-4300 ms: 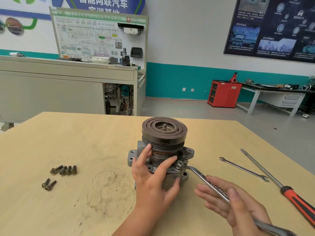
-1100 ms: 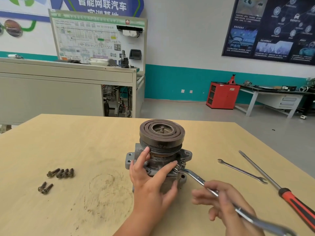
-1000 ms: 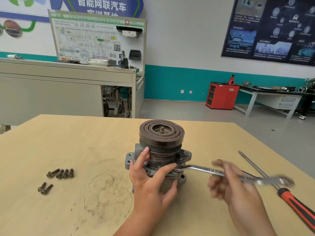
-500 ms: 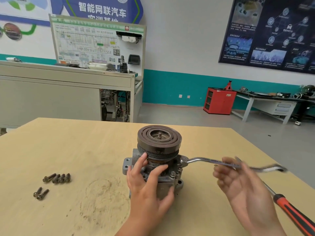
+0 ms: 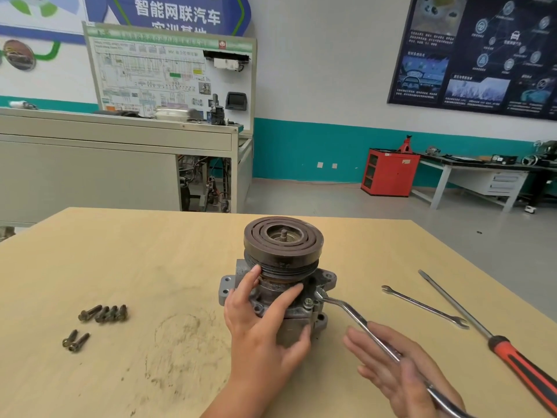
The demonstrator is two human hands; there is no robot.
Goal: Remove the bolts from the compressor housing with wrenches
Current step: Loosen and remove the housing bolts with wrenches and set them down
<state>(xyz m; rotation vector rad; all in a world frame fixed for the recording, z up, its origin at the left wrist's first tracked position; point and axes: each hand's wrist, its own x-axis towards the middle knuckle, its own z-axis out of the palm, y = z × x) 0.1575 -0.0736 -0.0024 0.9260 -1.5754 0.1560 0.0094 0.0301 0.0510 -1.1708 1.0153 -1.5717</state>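
Note:
The compressor (image 5: 283, 245) stands upright on the wooden table (image 5: 150, 260), its dark pulley on top. My left hand (image 5: 262, 324) grips the housing from the near side, fingers spread around its neck. A bent ring wrench (image 5: 346, 312) has its head on a bolt at the housing's right flange, beside another bolt head (image 5: 307, 303). My right hand (image 5: 388, 366) holds the wrench's handle, with the fingers stretched out under it and the thumb lying over it. The far end of the handle runs out of view at the bottom.
Several removed bolts (image 5: 104, 312) lie in a row at the left, with two more (image 5: 75, 341) nearer me. A slim open-end wrench (image 5: 422, 306) and a red-handled screwdriver (image 5: 518, 363) lie at the right. The table's right edge is close behind them.
My right hand has swung the wrench handle from pointing right back toward me. The wrench head sits at the housing's right flange again. My left hand has kept its hold.

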